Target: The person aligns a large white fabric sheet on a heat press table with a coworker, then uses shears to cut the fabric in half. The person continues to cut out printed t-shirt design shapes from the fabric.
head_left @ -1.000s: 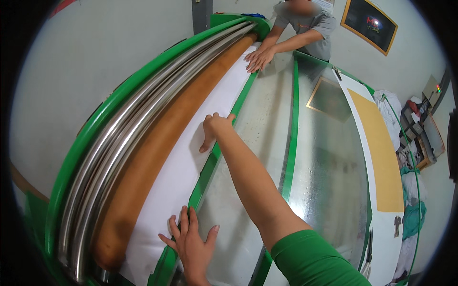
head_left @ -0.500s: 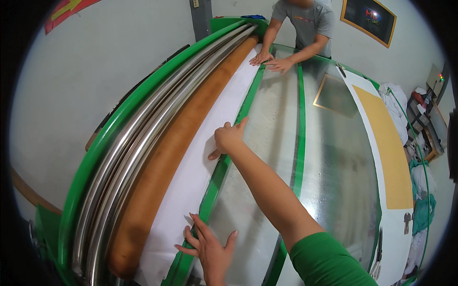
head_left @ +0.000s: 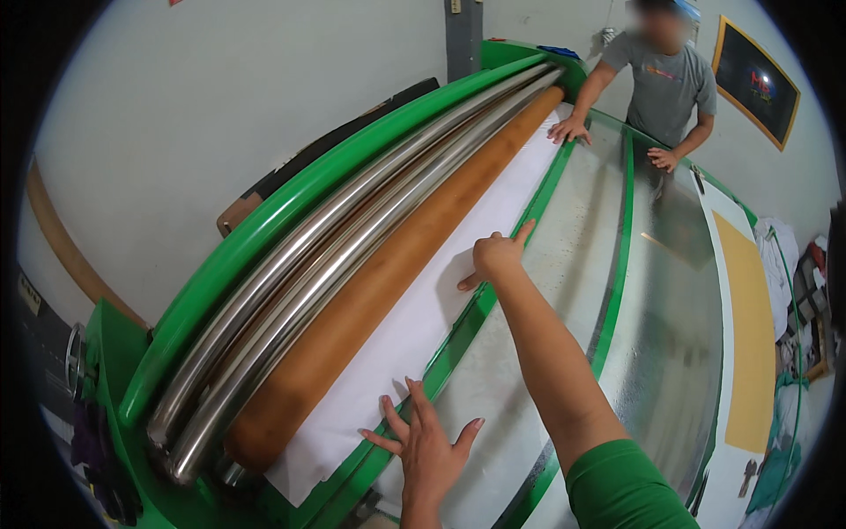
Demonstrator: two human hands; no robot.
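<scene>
A long white sheet [head_left: 401, 322] lies beside a brown-orange roller [head_left: 388, 273], its right edge along a green bar [head_left: 463, 326]. My left hand [head_left: 430, 454] is at the near part of that edge, fingers spread, with its fingertips over the sheet and bar. Farther up, my right hand [head_left: 498, 257] rests over the same edge. Its thumb is out over the sheet and one finger stretches along the bar; the other fingers are partly hidden. At the far end, a co-worker's hand [head_left: 570, 129] lies on the sheet's end.
Two shiny metal rollers [head_left: 330, 245] and a thick green rail [head_left: 291, 207] run along the left. A glassy, wet-looking surface [head_left: 546, 300] spreads to the right, crossed by a green strip [head_left: 617, 264]. A yellow panel [head_left: 747, 326] lies at the right side. The co-worker [head_left: 670, 79] stands at the far end.
The view has swung left, so everything sits farther right and the rollers' near ends show. The co-worker's other hand has moved right, away from the sheet, to the surface's far edge.
</scene>
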